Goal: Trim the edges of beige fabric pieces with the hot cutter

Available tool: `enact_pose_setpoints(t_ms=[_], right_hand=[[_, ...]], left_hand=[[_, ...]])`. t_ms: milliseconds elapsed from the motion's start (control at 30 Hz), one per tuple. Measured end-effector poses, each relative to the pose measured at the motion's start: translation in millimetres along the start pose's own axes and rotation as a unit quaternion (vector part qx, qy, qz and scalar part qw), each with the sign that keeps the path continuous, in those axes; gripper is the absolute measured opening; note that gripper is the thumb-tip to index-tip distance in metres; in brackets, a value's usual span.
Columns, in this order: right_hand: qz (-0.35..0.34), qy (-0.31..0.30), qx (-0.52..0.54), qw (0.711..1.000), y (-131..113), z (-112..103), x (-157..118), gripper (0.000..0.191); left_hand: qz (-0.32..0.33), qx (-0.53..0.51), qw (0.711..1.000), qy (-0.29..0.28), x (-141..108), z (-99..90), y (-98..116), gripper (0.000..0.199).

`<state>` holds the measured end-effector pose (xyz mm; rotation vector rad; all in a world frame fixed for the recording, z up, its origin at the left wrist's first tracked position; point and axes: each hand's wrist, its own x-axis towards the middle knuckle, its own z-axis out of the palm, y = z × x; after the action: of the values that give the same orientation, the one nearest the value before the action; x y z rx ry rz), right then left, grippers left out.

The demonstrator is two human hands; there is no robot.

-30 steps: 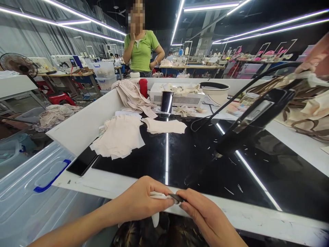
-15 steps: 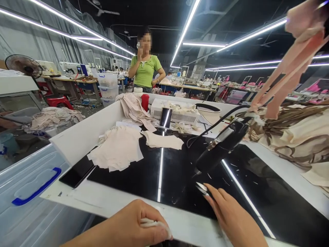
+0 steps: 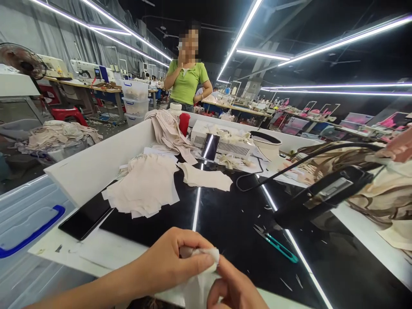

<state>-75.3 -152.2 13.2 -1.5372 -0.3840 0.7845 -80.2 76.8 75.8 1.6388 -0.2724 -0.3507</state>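
Note:
My left hand [image 3: 175, 259] pinches a small cream fabric piece [image 3: 199, 287] between thumb and bent fingers, low in front of me. At the fabric's right edge, my right hand [image 3: 238, 285] has its fingers curled on the same piece. Part of the cloth is hidden by the fingers. Thread snips [image 3: 280, 249] with a teal handle lie on the black board [image 3: 228, 214], to the right of both hands. Beyond the hands a pile of cream fabric pieces [image 3: 143, 184] rests on the board, with a separate cream piece [image 3: 206, 177] beside it.
A black corded tool [image 3: 325, 193] hangs over the board's right side. At the back stand a white vented box [image 3: 222, 143] and a red cone [image 3: 184, 123]. A phone-like black slab [image 3: 85, 216] lies left. A person in green [image 3: 188, 83] stands beyond the table.
The snips have left my right hand and now lie on the board. My right hand has moved left to the fabric in my left hand. The view has shifted, and the hanging tool appears farther right.

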Motion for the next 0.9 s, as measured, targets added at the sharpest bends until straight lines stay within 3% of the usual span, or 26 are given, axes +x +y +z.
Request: enact_pose_setpoints(t_ms=[67,133,300,433,533,667,767,833,900], right_hand=[[0.0,-0.025,0.074,0.997,-10.8,12.1,21.4,0.069],[0.013,-0.038,0.073,0.997,-22.6,10.4,38.7,0.063],[0.056,-0.022,-0.041,0.997,-45.6,-21.5,61.3,0.068],[0.052,-0.004,-0.128,0.99,-61.8,-47.5,76.9,0.066],[0.017,0.073,-0.157,0.985,-78.5,-71.0,96.1,0.06],[-0.087,0.223,-0.243,0.94,-97.7,-111.5,130.2,0.061],[-0.161,0.307,-0.299,0.889,-98.4,-139.5,153.6,0.057],[-0.193,0.325,-0.357,0.855,-90.4,-151.3,164.1,0.046],[-0.203,0.305,-0.424,0.828,-78.0,-156.4,169.9,0.034]], left_hand=[[0.006,0.018,1.0,0.021,6.2,-7.2,3.9,0.032],[0.013,0.057,0.997,0.052,10.2,-19.3,6.5,0.027],[0.008,0.13,0.987,0.091,21.4,-62.5,8.0,0.021],[-0.004,0.171,0.981,0.093,46.3,-91.6,15.7,0.024],[0.035,0.199,0.975,0.088,78.3,-105.9,30.4,0.028],[0.109,0.256,0.952,0.13,128.0,-119.7,44.9,0.033],[0.151,0.306,0.926,0.162,155.0,-127.7,35.4,0.028],[0.162,0.354,0.909,0.146,164.0,-131.9,18.7,0.024],[0.158,0.404,0.894,0.112,166.5,-135.0,-1.7,0.023]])
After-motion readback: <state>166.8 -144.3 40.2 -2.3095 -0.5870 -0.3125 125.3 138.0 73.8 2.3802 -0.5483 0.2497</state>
